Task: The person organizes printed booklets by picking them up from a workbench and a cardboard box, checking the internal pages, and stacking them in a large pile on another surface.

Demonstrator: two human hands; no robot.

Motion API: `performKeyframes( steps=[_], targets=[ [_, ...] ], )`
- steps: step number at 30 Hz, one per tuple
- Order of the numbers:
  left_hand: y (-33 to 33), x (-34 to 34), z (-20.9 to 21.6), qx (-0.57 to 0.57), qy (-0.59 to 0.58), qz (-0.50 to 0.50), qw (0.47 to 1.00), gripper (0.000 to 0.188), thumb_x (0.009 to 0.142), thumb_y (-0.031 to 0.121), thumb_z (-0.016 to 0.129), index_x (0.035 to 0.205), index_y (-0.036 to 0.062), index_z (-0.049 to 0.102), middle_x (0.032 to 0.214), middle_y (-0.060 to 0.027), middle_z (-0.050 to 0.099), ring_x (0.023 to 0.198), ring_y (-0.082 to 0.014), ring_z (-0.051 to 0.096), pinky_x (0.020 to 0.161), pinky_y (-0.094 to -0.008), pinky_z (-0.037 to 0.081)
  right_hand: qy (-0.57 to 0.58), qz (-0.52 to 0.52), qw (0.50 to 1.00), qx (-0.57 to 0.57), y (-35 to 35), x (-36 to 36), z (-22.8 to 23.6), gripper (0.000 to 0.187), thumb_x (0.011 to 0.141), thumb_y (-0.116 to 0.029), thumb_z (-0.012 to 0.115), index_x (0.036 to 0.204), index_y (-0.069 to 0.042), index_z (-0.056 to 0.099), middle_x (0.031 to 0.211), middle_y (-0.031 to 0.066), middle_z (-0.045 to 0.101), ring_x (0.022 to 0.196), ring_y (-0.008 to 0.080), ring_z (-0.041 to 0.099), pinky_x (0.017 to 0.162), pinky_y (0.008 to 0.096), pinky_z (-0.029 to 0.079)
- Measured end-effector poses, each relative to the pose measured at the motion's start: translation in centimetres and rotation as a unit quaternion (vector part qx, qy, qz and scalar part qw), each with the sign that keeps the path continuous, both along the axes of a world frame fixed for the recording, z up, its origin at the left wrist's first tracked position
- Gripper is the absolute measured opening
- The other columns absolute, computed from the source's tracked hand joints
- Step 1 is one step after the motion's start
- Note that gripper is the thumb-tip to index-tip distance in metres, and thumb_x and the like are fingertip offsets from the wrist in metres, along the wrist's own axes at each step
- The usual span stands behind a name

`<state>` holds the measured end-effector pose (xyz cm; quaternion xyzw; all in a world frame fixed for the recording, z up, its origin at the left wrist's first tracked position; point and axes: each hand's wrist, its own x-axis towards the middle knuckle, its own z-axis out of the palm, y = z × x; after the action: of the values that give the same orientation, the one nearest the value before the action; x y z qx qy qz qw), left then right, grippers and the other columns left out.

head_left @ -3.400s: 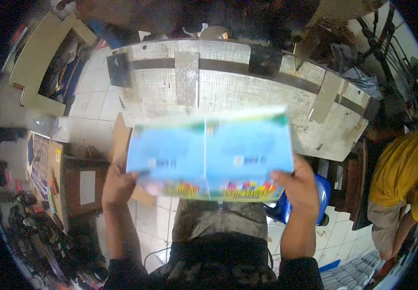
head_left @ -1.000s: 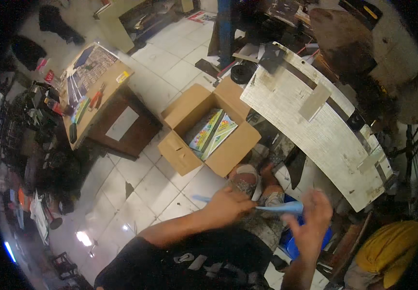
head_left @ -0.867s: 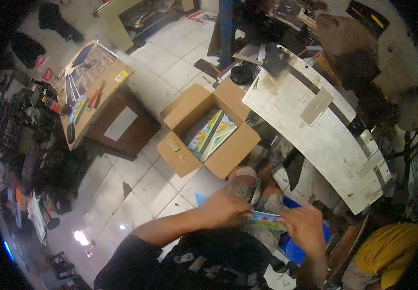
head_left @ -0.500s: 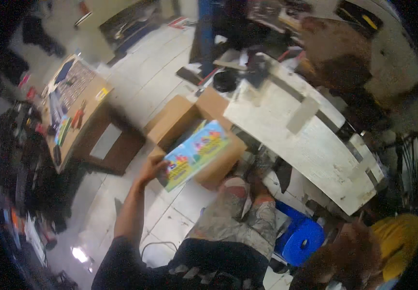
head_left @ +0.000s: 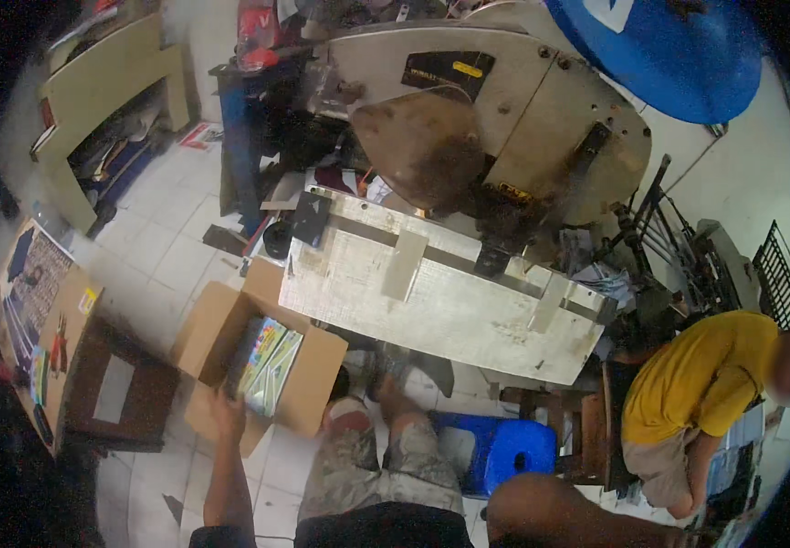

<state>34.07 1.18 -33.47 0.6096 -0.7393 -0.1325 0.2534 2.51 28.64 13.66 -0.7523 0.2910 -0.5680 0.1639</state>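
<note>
My left hand (head_left: 228, 411) reaches over the near left side of an open cardboard box (head_left: 317, 379) on the floor. Its fingertips are in shadow beside several colourful printed booklets (head_left: 270, 365) inside the box. Whether the fingers still grip a booklet cannot be made out. The booklets lie slanted and overlapping, with light edges showing. Of my right side, only a bare, blurred stretch of arm (head_left: 550, 511) shows at the lower edge; my right hand is not seen.
A long pale metal machine table (head_left: 449, 310) stands beyond the box. On the left is a wooden table (head_left: 71, 329) with red-handled pliers (head_left: 60, 347). A blue plastic stool (head_left: 513, 452) stands to my right; further right sits a person in a yellow shirt (head_left: 701, 379).
My left hand has lowered from above the box to its near left side. The booklets it held in the air are now inside the box. My view has swung to the right.
</note>
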Motion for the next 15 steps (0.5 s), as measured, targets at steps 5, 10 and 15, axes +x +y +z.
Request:
performKeyframes(
  steps=[5,10,15],
  targets=[
    [3.7,3.2,0.5,-0.032,0.101,-0.036,0.994,0.041,0.082,0.011,0.068,0.121,0.0014,0.056,0.117,-0.0203,0.058,0.110,-0.0381,0.055,0.097,-0.0442,0.042,0.015,0.012,1.000,-0.004,0.8,0.6,0.4,0.028,0.088,-0.029,0.064,0.092,-0.001,0.067,0.093,0.0149,0.067,0.087,0.0335,0.065,0.086,0.0424,0.051],
    [5.4,2.6,5.0,-0.013,0.140,0.005,0.990,0.041,0.081,0.009,0.067,0.121,0.0017,0.056,0.117,-0.0204,0.058,0.112,-0.0372,0.054,0.100,-0.0433,0.041,0.055,-0.023,0.998,0.023,0.5,-1.6,1.1,0.030,0.090,-0.030,0.061,0.091,-0.001,0.066,0.091,0.0148,0.067,0.087,0.0337,0.065,0.087,0.0425,0.051],
    [2.7,1.9,5.4,-0.020,0.222,0.065,0.973,0.046,0.087,0.009,0.064,0.130,0.0026,0.049,0.123,-0.0176,0.055,0.114,-0.0326,0.053,0.099,-0.0420,0.040,0.247,-0.202,0.901,0.293,-5.8,-7.3,-10.3,0.037,0.096,-0.032,0.052,0.092,0.001,0.065,0.093,0.0172,0.065,0.090,0.0378,0.063,0.085,0.0444,0.050]
  ],
)
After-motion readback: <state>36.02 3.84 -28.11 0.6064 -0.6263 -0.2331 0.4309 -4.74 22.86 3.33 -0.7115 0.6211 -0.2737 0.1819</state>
